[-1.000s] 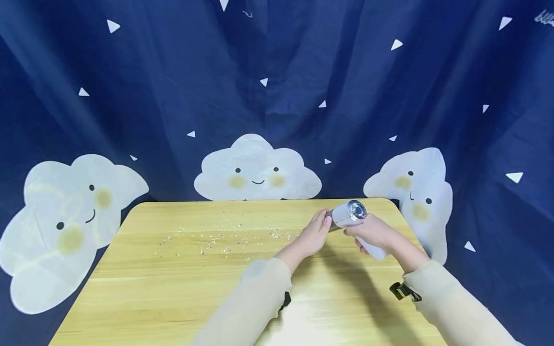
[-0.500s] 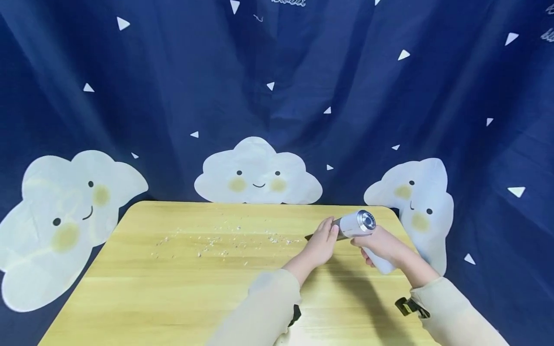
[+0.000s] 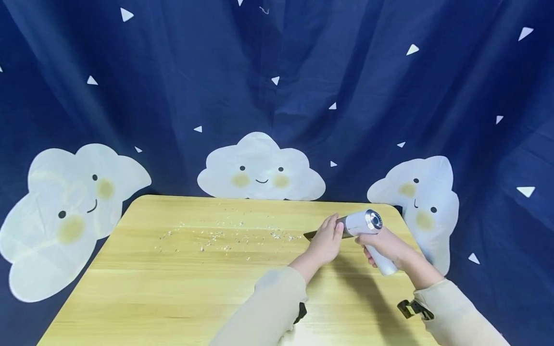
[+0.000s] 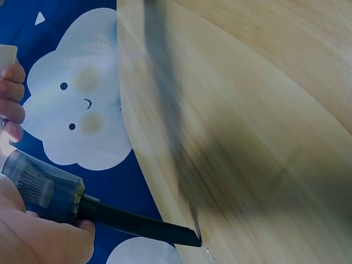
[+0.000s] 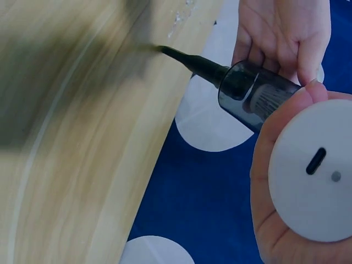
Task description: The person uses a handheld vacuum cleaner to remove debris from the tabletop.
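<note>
Two hands on one handheld vacuum (image 3: 365,226), right of centre in the head view, over the far right part of the wooden surface (image 3: 173,288). Right hand (image 3: 387,245) has its grip clenched round the white handle, which slants down toward lower right; the round silver end cap faces the camera. Left hand (image 3: 326,238) grasps the dark translucent dust cup at the front of the body, fingers curled over it.

Right wrist view: white handle base with a slot port fills the lower right, right hand (image 5: 280,198) wrapped round it, left hand (image 5: 283,33) on the dust cup at the top, black nozzle (image 5: 190,61) running up-left with its tip at the surface edge.

Left wrist view: left hand (image 4: 38,234) at lower left holding the dust cup, nozzle (image 4: 140,224) pointing right, tip touching or just above the wood; can't tell which. Fingers of the right hand (image 4: 11,99) at the left edge.

Scattered pale crumbs (image 3: 225,235) lie in a band across the far middle of the surface, just left of the nozzle tip (image 3: 308,235).

Behind: dark blue curtain (image 3: 277,72) with white triangles and three smiling cloud shapes (image 3: 259,170). Beige sleeves on both arms, black strap at each wrist.
</note>
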A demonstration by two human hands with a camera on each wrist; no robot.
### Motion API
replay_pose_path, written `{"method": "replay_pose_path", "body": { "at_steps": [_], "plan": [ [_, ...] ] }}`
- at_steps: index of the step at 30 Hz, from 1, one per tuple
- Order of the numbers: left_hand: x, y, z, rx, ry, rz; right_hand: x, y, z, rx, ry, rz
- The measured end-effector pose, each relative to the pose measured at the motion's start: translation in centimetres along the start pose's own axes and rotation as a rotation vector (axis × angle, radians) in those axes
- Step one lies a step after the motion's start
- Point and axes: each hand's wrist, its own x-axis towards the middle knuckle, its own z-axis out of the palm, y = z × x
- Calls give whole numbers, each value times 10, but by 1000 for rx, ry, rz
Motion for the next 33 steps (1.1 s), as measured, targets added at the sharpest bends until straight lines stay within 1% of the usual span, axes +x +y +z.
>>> {"method": "replay_pose_path", "body": {
  "at_steps": [11, 17, 23, 33],
  "plan": [
    [-1, -2, 1, 70, 18, -12, 4, 7, 3, 44, -12, 14],
    [-2, -5, 0, 73, 22, -9, 6, 8, 6, 55, -19, 23],
    [-3, -8, -3, 82, 21, -25, 8, 8, 10, 68, -24, 19],
    [-5, -13, -6, 100, 14, 0, 9, 10, 14, 70, -26, 20]
  ]
}}
